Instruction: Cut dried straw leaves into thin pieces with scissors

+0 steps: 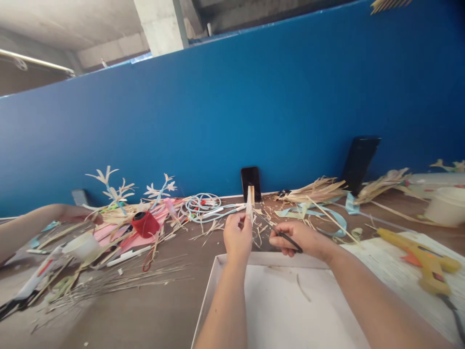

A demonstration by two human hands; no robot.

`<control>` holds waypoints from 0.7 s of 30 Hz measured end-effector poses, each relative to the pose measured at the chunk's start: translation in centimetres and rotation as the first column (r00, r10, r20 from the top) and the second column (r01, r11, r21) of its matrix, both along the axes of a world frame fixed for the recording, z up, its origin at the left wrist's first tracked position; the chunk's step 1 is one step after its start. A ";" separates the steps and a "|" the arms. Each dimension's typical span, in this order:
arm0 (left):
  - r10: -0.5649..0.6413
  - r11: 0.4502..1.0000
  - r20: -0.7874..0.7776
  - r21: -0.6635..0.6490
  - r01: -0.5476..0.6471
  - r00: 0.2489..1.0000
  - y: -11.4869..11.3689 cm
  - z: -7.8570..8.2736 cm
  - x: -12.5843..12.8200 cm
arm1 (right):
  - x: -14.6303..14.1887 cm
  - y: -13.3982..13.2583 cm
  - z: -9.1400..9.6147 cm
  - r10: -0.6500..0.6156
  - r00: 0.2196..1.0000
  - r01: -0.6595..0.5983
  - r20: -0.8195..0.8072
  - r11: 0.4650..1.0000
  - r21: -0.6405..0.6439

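Note:
My left hand (pixel 238 237) pinches a pale strip of dried husk (pixel 249 202), held upright above the far edge of a shallow white box (pixel 269 258). To its right, my right hand (pixel 300 237) is closed around scissors with black handles (pixel 291 241). The scissor blades point left toward the strip, but they are thin and blurred, so I cannot tell whether they touch it. Behind the strip, a dark phone (pixel 250 175) leans on the blue partition. Small husk trimmings (pixel 262 219) lie scattered on the table beyond my hands.
A yellow glue gun (pixel 423 254) lies on printed paper at right. Husk bundles (pixel 316 190) and a white tub (pixel 446 206) stand behind. At left are a red thread spool (pixel 145 224), thin wires (pixel 127 280), husk flowers (pixel 118 191) and another person's arm (pixel 39 223).

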State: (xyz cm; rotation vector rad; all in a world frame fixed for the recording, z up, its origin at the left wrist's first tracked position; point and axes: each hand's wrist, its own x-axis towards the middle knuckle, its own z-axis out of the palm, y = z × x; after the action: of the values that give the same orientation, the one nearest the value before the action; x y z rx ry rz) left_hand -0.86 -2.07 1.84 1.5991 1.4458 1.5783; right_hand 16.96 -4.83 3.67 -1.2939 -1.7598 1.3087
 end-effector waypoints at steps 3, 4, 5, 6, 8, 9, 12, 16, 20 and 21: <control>-0.043 0.998 0.020 -0.037 0.044 0.999 0.0 0.0 0.0 | 0.0 0.1 -0.1 -0.019 1.000 0.019 -0.008 1.000 0.012; -0.051 0.998 0.015 -0.043 0.052 0.999 0.0 0.0 0.0 | 0.0 0.1 -0.1 -0.021 1.000 0.021 -0.005 1.000 0.013; -0.054 0.998 0.010 -0.041 0.054 0.998 0.0 0.0 0.0 | 0.0 0.2 -0.1 -0.024 1.000 0.024 0.000 1.000 0.016; -0.053 0.998 0.006 -0.033 0.053 0.999 0.0 0.0 0.1 | 0.0 0.2 -0.1 -0.027 1.000 0.027 0.004 0.999 0.020; -0.052 0.998 0.003 -0.019 0.052 0.999 0.0 0.0 0.1 | 0.0 0.2 -0.2 -0.030 1.000 0.030 0.005 0.999 0.035; -0.057 0.998 0.003 -0.018 0.057 0.998 0.0 0.0 0.1 | 0.0 0.2 -0.2 -0.031 1.000 0.031 -0.001 0.999 0.040; -0.077 0.996 0.022 -0.038 0.078 0.997 0.0 0.0 0.1 | -0.2 0.2 -0.2 -0.031 0.999 0.032 -0.025 0.999 0.041; -0.107 0.992 0.063 -0.067 0.111 0.992 -0.1 0.2 0.3 | -0.5 0.0 0.0 -0.047 0.996 0.049 -0.072 0.999 0.023; -0.167 0.979 0.097 -0.102 0.176 0.981 -0.3 0.5 0.5 | -0.7 0.1 0.3 -0.111 0.986 0.109 -0.124 0.994 -0.027; -0.181 0.974 0.111 -0.114 0.194 0.977 -0.3 0.6 0.5 | -0.7 0.1 0.3 -0.120 0.983 0.116 -0.136 0.993 -0.031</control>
State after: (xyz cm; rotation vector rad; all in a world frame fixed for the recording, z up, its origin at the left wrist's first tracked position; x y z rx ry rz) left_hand -0.37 -2.41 2.41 1.5140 1.2741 1.4117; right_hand 16.30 -4.72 3.99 -1.2688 -1.5546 1.3215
